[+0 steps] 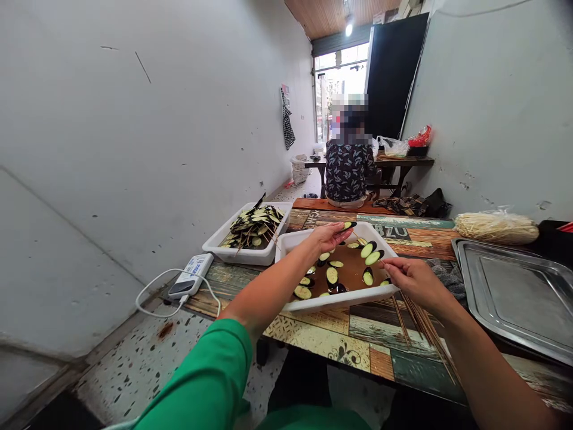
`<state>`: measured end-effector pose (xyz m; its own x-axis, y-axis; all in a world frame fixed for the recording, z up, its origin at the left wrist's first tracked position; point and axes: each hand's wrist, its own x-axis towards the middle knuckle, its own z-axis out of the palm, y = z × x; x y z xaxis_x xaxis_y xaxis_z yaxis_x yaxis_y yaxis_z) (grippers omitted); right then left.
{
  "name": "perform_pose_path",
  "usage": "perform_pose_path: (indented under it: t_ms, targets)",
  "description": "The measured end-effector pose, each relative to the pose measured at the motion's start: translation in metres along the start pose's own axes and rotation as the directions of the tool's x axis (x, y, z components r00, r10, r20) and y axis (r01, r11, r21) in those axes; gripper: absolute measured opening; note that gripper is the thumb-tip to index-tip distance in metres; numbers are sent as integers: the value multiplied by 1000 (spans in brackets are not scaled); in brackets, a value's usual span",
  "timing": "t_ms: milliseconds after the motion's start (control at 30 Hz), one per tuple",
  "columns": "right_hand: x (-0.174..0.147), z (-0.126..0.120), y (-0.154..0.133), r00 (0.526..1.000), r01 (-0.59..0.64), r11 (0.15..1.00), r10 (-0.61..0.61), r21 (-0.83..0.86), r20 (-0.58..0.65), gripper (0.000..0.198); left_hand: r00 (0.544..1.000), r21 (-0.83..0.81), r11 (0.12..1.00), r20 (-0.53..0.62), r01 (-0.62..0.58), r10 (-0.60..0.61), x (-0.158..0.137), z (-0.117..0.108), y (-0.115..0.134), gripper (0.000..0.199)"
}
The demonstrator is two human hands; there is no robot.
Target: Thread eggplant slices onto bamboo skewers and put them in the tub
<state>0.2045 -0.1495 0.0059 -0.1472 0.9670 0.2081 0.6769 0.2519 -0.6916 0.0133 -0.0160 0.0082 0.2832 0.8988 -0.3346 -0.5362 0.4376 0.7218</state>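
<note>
My left hand [329, 236] is over the far side of a white tub [333, 303], its fingers closed on an eggplant slice [350, 226]. In my right hand [409, 276], pinched between thumb and fingers, is a thin skewer with eggplant slices [371, 254] threaded at its tip, above the tub's right side. Brownish liquid [351, 263] fills the tub, and several dark-skinned eggplant slices float in it. Loose bamboo skewers [427, 334] lie on the table under and beside my right wrist.
Left of the tub stands a second white tub [246, 255] piled with skewered eggplant. A white device [191, 275] with a cable sits at the table's left edge. Metal trays [514, 292] and a bag of skewers [496, 227] lie right. A person [349, 170] sits farther back.
</note>
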Motion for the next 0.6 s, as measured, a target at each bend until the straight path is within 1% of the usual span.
perform_pose_path:
  t_ms: [167, 233, 367, 467, 500, 533, 567, 600]
  targets:
    - [0, -1, 2, 999, 31, 1000, -31, 1, -27, 41, 990, 101, 995, 138, 3, -17, -1, -3, 2, 14]
    - [0, -1, 2, 999, 31, 1000, -31, -3, -24, 40, 985, 128, 992, 171, -5, -17, -1, -3, 3, 16]
    - [0, 0, -1, 1000, 21, 1000, -21, -7, -12, 41, 983, 153, 988, 184, -27, -2, 1, -4, 5, 10]
    - [-1, -3, -1, 1000, 26, 1000, -26, 5, 17, 40, 983, 240, 965, 171, -108, 68, 6, -9, 1, 5]
    - [-1, -5, 0, 999, 23, 1000, -23, 4, 21, 40, 982, 310, 940, 160, -144, 98, 8, -11, -2, 6]
    - [-1, -8, 1, 1000, 15, 1000, -15, -3, 14, 39, 982, 405, 897, 142, -176, 129, 10, -13, -6, 7]
    - [-1, -11, 3, 1000, 1, 1000, -1, -14, -6, 38, 980, 523, 829, 126, -197, 154, 11, -16, -11, 7]
    - [-1, -14, 5, 999, -17, 1000, 16, -25, -39, 37, 978, 649, 732, 131, -208, 162, 11, -19, -16, 7]
